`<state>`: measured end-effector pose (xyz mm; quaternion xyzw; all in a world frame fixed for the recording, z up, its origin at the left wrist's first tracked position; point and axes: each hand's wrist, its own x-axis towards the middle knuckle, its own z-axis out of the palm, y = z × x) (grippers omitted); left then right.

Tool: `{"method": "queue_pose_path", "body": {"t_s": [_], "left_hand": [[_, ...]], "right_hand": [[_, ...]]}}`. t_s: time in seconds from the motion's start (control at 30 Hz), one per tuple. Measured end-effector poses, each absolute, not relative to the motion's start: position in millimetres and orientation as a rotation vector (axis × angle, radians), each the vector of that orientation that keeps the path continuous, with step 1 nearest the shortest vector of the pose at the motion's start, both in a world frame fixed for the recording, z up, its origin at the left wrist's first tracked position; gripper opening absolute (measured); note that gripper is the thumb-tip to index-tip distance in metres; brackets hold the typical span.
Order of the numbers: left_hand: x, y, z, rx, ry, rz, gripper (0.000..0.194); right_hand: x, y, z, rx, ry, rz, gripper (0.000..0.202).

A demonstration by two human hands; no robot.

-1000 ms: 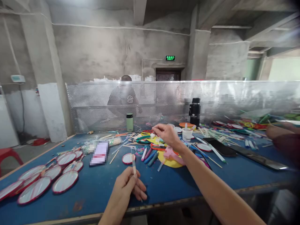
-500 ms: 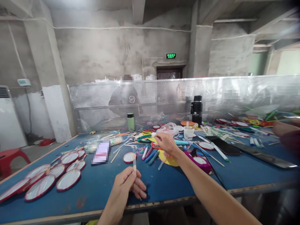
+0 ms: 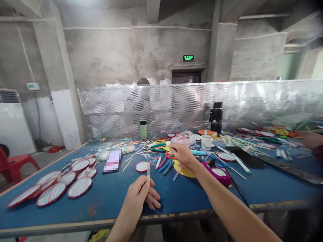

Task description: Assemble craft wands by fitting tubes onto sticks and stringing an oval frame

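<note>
My left hand (image 3: pixel 141 195) is closed around the lower end of a flat wooden stick (image 3: pixel 148 171), held upright with a clear strip at its top. Just behind it on the table lies a small round white disc with a red rim (image 3: pixel 141 167). My right hand (image 3: pixel 183 155) reaches over the clutter in the middle, thumb and fingers bent together. Whatever may be between its fingertips is hidden. Near it are orange-handled scissors (image 3: pixel 170 155), a yellow disc (image 3: pixel 185 170) and several coloured markers (image 3: pixel 165 166).
Several red-rimmed white discs (image 3: pixel 79 187) lie at the left beside a phone (image 3: pixel 112 160). A white cup (image 3: pixel 206 143), a purple device (image 3: pixel 219 174) with a black cable, a black phone (image 3: pixel 243 157) and a black flask (image 3: pixel 216 117) stand or lie rightward. A perforated metal screen (image 3: pixel 113 111) borders the back.
The view has turned slightly left, so the scene sits further right. My left hand still holds the stick upright. My right hand stays over the clutter, with its fingers bent a little further down.
</note>
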<state>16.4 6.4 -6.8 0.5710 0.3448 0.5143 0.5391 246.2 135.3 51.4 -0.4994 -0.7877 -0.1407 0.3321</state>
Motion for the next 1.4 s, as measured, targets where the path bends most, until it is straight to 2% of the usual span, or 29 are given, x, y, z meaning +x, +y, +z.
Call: {"method": "queue_pose_path", "body": {"t_s": [0.27,0.63,1.0,1.4], "left_hand": [[13.8,-2.6,1.0,1.275,0.883,1.362,0.026],[11.7,4.5,-3.5,1.354,0.931,1.254,0.034],[11.2,4.2,-0.5,1.360,0.925,1.230,0.030],[13.6,8.4,-3.2,1.278,0.882,1.248,0.038]], "right_hand": [[231.8,126.3,51.2,-1.344,-2.108,-0.344,0.021],[241.8,110.9,51.7,-1.332,-2.348,-0.438,0.020],[219.9,92.5,43.2,-1.263,-2.664,-0.569,0.020],[224.3,84.4,53.9,-1.182,-2.361,-0.551,0.012]]}}
